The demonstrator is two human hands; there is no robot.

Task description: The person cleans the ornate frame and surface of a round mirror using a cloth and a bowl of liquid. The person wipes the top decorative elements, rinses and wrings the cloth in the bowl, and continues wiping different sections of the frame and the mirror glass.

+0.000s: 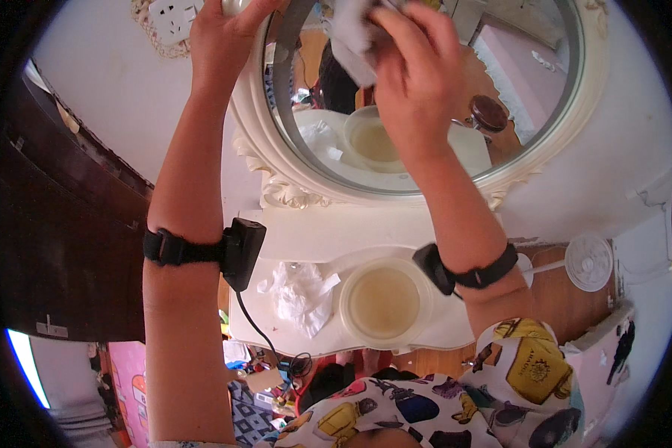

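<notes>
A round mirror (519, 112) in a cream carved frame (250, 112) stands on a white dressing table (313, 231). My left hand (228, 33) grips the frame's upper left edge, its fingertips partly cut off by the picture's top. Against the upper part of the glass, my right hand (418, 86) holds a crumpled grey cloth (353, 41), slightly blurred. Below on the tabletop sits a cream basin (384, 302) of cloudy yellowish water. Left of the basin lies a crumpled white plastic bag (302, 299).
Black straps with boxes circle my left forearm (183, 250) and right forearm (489, 272); a cable hangs from the left box. A wall socket (173, 21) is at upper left, above a dark cabinet (67, 224). A white fan (588, 263) stands right. Clutter (265, 381) lies lower left.
</notes>
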